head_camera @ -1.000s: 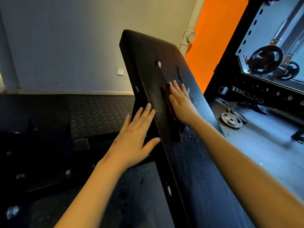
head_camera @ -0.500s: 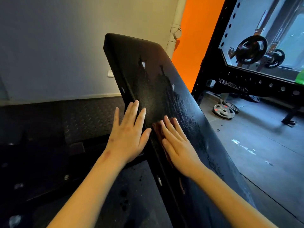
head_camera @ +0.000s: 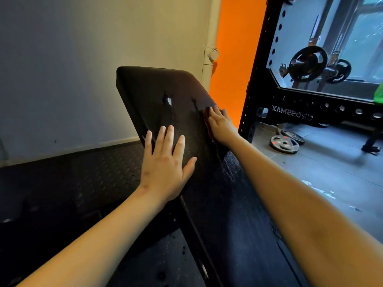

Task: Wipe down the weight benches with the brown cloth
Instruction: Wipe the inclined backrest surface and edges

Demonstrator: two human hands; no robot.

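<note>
1. The black bench pad tilts up, its top end toward the wall. Two small tears show near the top.
2. The left hand lies flat on the pad near its left edge. Its fingers are straight and spread, and it holds nothing.
3. The right hand lies flat higher up, at the pad's right edge. Its fingers are straight and close together, pressing the cloth against the pad.
4. The cloth is mostly hidden under that hand. Only a brown-red strip shows along the hand's left side and by the fingertips.
5. The hands are apart, with bare pad between them.
6. To the right stands a black rack with holes. Two plates lie on the grey floor near its base.
7. A white pipe runs up the corner beside an orange panel.
</note>
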